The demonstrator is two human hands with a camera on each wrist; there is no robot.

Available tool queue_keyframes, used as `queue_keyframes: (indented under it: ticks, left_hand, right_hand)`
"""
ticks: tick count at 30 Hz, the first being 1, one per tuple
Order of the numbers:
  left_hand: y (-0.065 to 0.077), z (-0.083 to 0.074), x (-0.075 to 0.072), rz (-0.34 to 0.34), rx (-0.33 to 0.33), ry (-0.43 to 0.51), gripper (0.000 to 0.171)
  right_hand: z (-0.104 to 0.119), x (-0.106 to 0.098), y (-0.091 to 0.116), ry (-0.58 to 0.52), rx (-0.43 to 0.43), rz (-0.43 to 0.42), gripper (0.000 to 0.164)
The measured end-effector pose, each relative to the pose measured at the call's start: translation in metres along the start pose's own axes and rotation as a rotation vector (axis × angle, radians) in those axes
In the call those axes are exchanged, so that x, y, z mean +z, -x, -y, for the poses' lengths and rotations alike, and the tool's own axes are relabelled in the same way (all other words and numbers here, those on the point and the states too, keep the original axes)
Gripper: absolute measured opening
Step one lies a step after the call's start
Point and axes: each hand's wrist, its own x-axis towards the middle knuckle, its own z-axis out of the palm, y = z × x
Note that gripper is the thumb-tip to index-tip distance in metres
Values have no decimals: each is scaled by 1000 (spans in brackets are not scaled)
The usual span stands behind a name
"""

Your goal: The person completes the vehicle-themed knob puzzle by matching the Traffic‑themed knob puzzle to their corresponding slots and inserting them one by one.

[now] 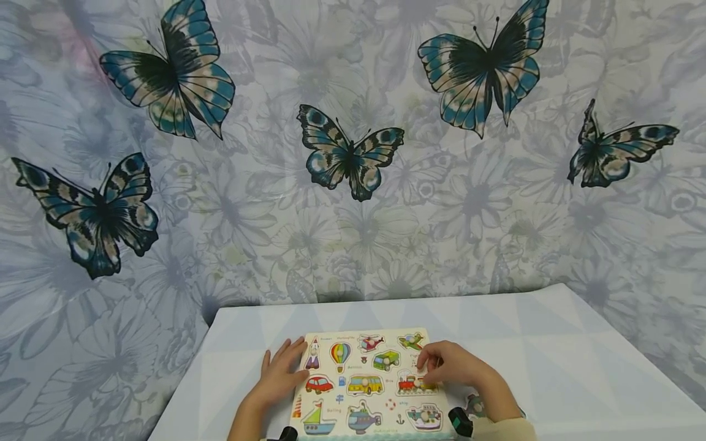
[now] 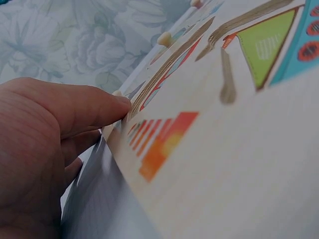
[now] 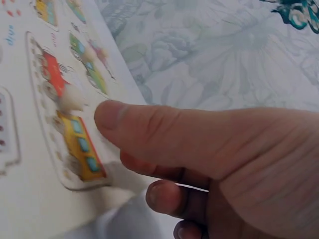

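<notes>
A wooden peg puzzle board [image 1: 344, 358] with pictured vehicles lies on the table. Against its left edge rests my left hand [image 1: 282, 373], fingers spread, thumb on the rim; the left wrist view shows that thumb [image 2: 107, 104] beside a printed orange-striped picture [image 2: 167, 144]. Over the board's right side is my right hand [image 1: 455, 367], fingers loosely bent. Its thumb [image 3: 144, 124] is close to the pale knob [image 3: 72, 98] of the train piece [image 3: 82, 144], which lies in its outlined place. A small gap shows between thumb and knob. Neither hand holds a piece.
A white patterned cloth covers the table [image 1: 557, 361]. Beside the board, partly hidden by my right forearm, lies a small coloured item [image 1: 474, 404], its kind unclear. Behind the table hangs a floral backdrop [image 1: 353, 245] with butterflies.
</notes>
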Motion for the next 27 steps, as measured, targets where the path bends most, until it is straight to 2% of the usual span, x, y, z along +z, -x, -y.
queue_keyframes:
  ticks: [6,12,17,27]
  left_hand:
    - [3,1,1,10,-16,-7,65]
    - [2,1,-2,15,0,-6,65]
    - [0,3,-3,4,24,-14,64]
    - [-3,3,-4,11,2,-10,65]
  right_hand:
    - [-9,-10,14,31,63,-78,16]
    - [-19,-25,27,15,130,-110,17]
    - [-26,-36,40,-3,142,-144,17]
    - [-38,-44,55,47,178,-226,17]
